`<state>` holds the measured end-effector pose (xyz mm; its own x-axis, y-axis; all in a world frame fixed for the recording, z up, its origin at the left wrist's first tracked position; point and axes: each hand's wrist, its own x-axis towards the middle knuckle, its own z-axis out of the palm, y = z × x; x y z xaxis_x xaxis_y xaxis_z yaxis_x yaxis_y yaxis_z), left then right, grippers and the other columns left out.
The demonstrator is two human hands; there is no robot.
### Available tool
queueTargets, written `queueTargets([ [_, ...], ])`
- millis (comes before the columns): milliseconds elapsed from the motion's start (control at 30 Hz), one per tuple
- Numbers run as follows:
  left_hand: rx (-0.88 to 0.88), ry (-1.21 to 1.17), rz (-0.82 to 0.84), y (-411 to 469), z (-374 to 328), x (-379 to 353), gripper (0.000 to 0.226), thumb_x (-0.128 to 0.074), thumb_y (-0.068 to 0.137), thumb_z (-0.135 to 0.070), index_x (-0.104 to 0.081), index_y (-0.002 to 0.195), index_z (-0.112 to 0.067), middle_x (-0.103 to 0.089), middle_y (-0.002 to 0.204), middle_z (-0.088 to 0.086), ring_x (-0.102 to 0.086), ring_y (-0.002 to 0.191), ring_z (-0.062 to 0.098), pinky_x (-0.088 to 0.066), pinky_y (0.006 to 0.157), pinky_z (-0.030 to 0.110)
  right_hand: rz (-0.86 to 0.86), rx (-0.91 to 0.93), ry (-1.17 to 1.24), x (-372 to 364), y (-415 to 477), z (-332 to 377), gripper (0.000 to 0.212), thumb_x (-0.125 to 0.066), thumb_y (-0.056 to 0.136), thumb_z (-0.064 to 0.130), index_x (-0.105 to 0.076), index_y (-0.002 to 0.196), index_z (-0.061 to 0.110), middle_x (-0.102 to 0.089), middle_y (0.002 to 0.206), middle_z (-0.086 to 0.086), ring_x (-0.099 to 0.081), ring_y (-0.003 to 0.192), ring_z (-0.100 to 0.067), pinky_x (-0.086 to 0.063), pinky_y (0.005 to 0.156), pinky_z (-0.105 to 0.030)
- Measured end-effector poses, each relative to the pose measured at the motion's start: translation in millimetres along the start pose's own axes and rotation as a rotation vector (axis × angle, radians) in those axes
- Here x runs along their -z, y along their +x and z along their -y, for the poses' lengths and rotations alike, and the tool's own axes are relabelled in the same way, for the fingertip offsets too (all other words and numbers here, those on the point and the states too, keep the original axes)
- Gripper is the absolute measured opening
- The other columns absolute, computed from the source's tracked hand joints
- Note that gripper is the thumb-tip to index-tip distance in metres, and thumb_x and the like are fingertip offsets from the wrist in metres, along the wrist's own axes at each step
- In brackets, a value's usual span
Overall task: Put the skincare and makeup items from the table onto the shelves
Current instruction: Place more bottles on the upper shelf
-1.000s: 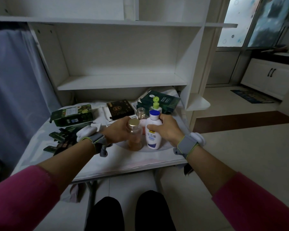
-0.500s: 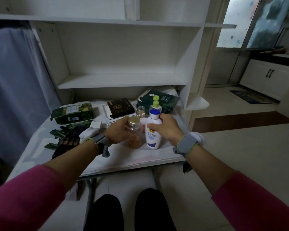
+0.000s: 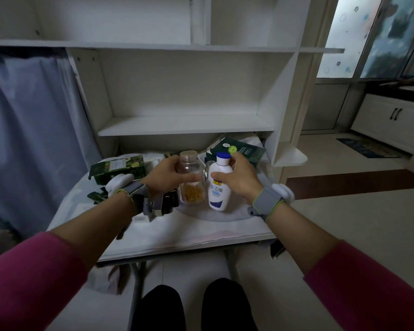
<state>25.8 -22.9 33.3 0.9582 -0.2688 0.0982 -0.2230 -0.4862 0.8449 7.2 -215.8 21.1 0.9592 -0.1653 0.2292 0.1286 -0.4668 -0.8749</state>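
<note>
Head cam: left hand (image 3: 164,177) wrapped round clear jar (image 3: 191,179), right hand (image 3: 237,179) clutching white lotion bottle (image 3: 219,185), both above table (image 3: 189,235) centre. Jar probably glass, fragile, slick; grab mid-body. Bottle light, squeezy plastic.

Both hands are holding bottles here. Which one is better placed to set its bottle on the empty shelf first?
Probably the right hand: its white lotion bottle sits nearer the open shelf. The left hand, gripping the clear jar, is almost level, so the edge is slight.
</note>
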Motion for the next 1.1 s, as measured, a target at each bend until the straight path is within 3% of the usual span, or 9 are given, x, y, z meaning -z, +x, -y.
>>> queueTargets([
  [100,0.002,-0.048,-0.047,0.9,-7.0,12.1,0.053,-0.08,0.073,-0.03,-0.058,0.119,-0.014,-0.067,0.105,0.0,-0.064,0.09,0.013,-0.05,0.065,0.022,-0.01,0.028,-0.006,-0.2,5.9,13.9,0.044,-0.081,0.072,0.016,-0.053,0.105,0.006,-0.065,0.1,-0.006,-0.064,0.093,-0.026,-0.053,0.084,-0.043],
  [167,-0.004,-0.069,-0.068,2.4,-9.7,21.0,0.05,-0.08,0.075,-0.027,-0.058,0.117,-0.014,-0.067,0.102,0.001,-0.063,0.084,0.011,-0.049,0.06,0.019,-0.02,0.056,-0.028,0.8,10.2,23.7,0.039,-0.08,0.073,0.016,-0.05,0.097,0.008,-0.059,0.09,-0.002,-0.06,0.087,-0.023,-0.049,0.075,-0.035],
  [333,-0.032,-0.084,-0.087,6.1,-18.3,45.9,0.051,-0.079,0.076,-0.03,-0.059,0.119,-0.011,-0.069,0.107,0.008,-0.066,0.087,0.019,-0.054,0.069,0.033,-0.01,0.092,-0.016,2.8,21.0,50.7,0.038,-0.078,0.076,0.016,-0.046,0.096,0.011,-0.051,0.081,0.008,-0.056,0.083,-0.019,-0.043,0.066,-0.028],
  [600,-0.049,-0.085,-0.118,23.2,-38.5,81.4,0.058,-0.08,0.071,-0.039,-0.056,0.115,-0.009,-0.068,0.108,0.01,-0.067,0.096,0.026,-0.056,0.083,0.045,-0.018,0.143,-0.039,5.0,52.3,89.1,0.038,-0.077,0.077,0.019,-0.047,0.097,0.012,-0.056,0.096,-0.002,-0.056,0.084,-0.021,-0.043,0.07,-0.03],
  [767,-0.045,-0.147,-0.104,37.5,-51.0,101.9,0.06,-0.078,0.074,-0.034,-0.052,0.121,-0.007,-0.066,0.111,0.012,-0.068,0.095,0.024,-0.059,0.075,0.036,-0.043,0.181,-0.05,6.8,76.6,109.2,0.04,-0.078,0.075,0.022,-0.049,0.1,0.013,-0.057,0.098,-0.001,-0.057,0.086,-0.021,-0.045,0.072,-0.032],
  [1100,-0.14,-0.029,-0.165,80.3,-73.9,145.4,0.055,-0.073,0.077,-0.039,-0.053,0.119,-0.01,-0.065,0.107,0.008,-0.065,0.095,0.024,-0.056,0.075,0.035,-0.063,0.243,-0.029,12.6,129.7,151.4,0.037,-0.078,0.075,0.019,-0.05,0.1,0.014,-0.055,0.096,0.0,-0.056,0.084,-0.019,-0.044,0.068,-0.03],
])
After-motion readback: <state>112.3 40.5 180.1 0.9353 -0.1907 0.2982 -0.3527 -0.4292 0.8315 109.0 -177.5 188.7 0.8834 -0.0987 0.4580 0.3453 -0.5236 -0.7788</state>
